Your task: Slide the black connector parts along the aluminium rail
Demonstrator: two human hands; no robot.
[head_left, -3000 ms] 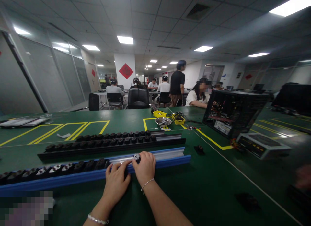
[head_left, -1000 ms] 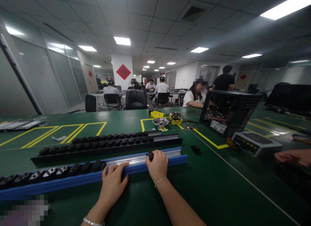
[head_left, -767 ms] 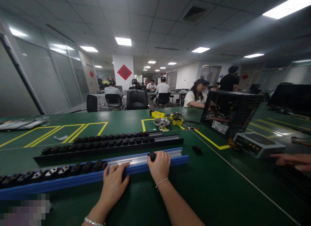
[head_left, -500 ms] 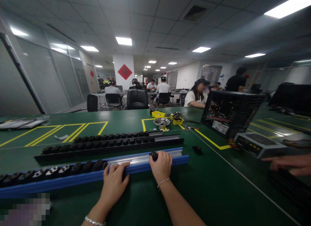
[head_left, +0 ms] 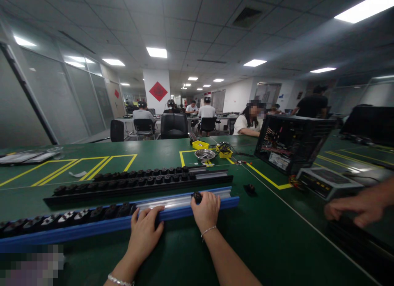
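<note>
A long blue rail [head_left: 175, 214] with a silver channel lies slantwise across the green table. Black socket modules [head_left: 111, 211] sit in a row along its left part, a few with whitish tops. My left hand [head_left: 145, 227] rests on the rail's near edge just right of that row, its fingers apart and holding nothing. Near the rail's right end, my right hand [head_left: 207, 210] grips a single black socket module [head_left: 196, 197] at the channel. The fingers partly cover this module, so I cannot tell if it is seated in the channel.
Behind lie black rails [head_left: 215, 180] with more modules. A loose black piece [head_left: 250, 189] is to their right. Further right stand an open computer case [head_left: 292, 142] and a power supply [head_left: 329, 182]. Another person's hand [head_left: 353, 208] is over a dark object at right. A metal bowl [head_left: 205, 155] stands behind.
My right hand has shifted slightly right with the black socket module. My left hand has stayed put. The other person's hand at right has come further into view, over the dark object.
</note>
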